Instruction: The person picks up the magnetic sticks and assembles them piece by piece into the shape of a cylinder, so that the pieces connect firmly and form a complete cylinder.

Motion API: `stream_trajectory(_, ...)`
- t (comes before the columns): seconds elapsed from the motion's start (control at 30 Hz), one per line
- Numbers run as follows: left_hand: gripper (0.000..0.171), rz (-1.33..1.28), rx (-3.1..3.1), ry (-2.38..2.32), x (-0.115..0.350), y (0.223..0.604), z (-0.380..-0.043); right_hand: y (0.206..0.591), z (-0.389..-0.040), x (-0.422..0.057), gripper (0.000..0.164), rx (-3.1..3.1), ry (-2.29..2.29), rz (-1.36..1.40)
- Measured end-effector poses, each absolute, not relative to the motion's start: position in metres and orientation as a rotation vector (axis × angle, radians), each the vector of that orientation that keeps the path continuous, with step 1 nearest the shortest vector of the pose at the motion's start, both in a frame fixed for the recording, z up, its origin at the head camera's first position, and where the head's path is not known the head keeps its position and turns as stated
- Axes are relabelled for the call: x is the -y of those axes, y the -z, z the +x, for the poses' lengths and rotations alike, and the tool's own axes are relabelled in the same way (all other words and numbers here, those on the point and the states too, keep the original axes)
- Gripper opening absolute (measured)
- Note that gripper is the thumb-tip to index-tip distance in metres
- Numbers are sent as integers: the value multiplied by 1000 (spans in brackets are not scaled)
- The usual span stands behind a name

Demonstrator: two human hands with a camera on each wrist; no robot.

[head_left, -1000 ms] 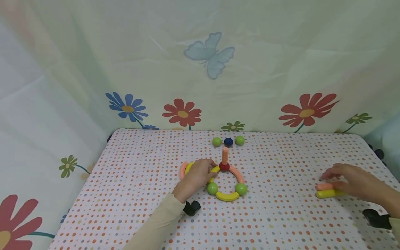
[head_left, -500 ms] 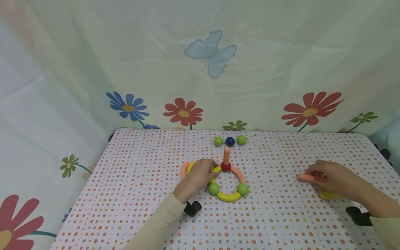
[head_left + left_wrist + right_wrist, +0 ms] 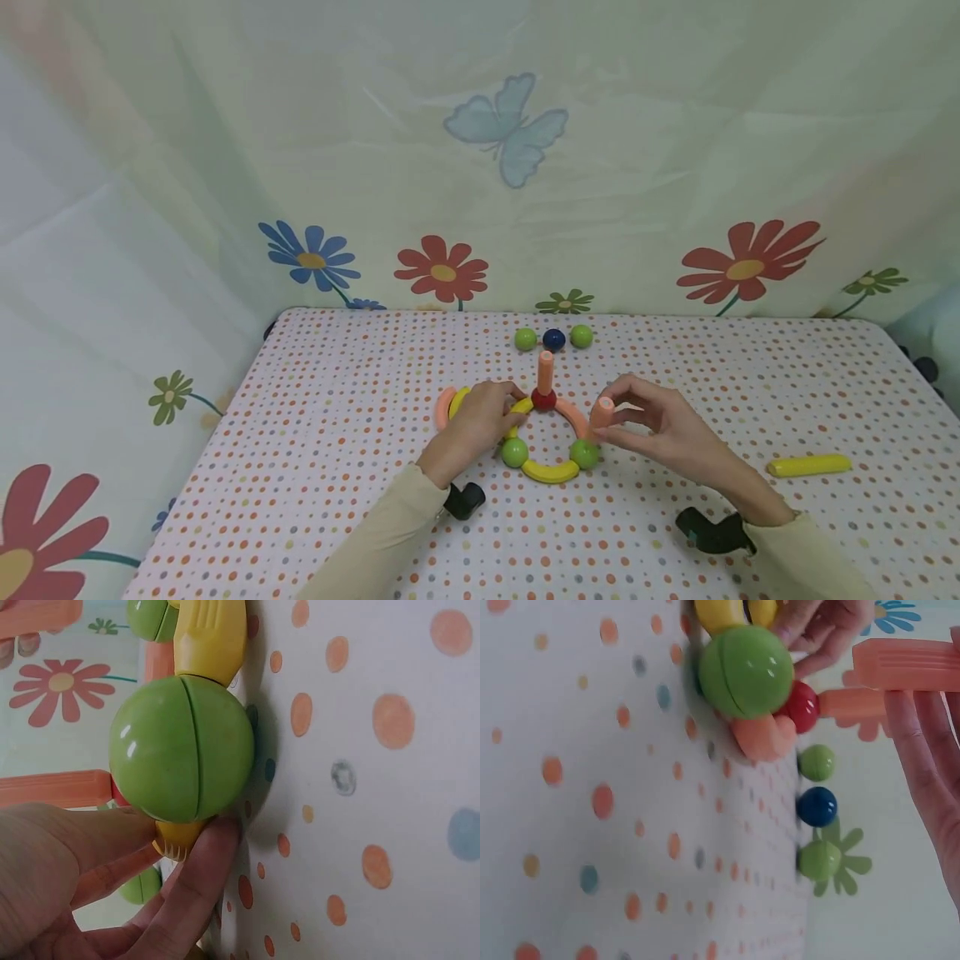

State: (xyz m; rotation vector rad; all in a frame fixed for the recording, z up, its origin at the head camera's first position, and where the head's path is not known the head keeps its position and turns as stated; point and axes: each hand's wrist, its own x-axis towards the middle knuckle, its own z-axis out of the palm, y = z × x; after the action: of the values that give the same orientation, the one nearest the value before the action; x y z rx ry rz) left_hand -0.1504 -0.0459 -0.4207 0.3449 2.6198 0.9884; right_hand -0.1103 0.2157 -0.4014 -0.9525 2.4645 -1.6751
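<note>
A ring of curved rods and balls lies mid-table. My left hand [image 3: 472, 421] pinches its left yellow curved rod [image 3: 522, 406], beside a green ball [image 3: 182, 748]. An orange curved rod [image 3: 572, 415] forms the right side, and a yellow curved rod [image 3: 551, 472] joins the two green balls in front. On the red ball [image 3: 543, 401] at the back stands an upright orange rod [image 3: 546, 372]. My right hand [image 3: 671, 429] holds another straight orange rod [image 3: 602, 412] between thumb and fingers, upright above the right green ball [image 3: 584, 455].
Behind the ring sit two green balls [image 3: 525, 339] and a dark blue ball [image 3: 553, 340] in a row. A straight yellow rod [image 3: 810, 466] lies at the right. Partly behind my left hand are an orange curved piece [image 3: 444, 408] and a yellow curved piece [image 3: 458, 401].
My right hand has picked up the straight orange rod from beside the yellow one, carried it left to the ring and turned it upright. My left hand stays on the ring.
</note>
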Motion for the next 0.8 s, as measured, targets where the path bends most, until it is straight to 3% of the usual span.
stream_trajectory(0.8,30,367,-2608,-1017,47,422,-151,422,-103,-211,36,-2439,1754,-900)
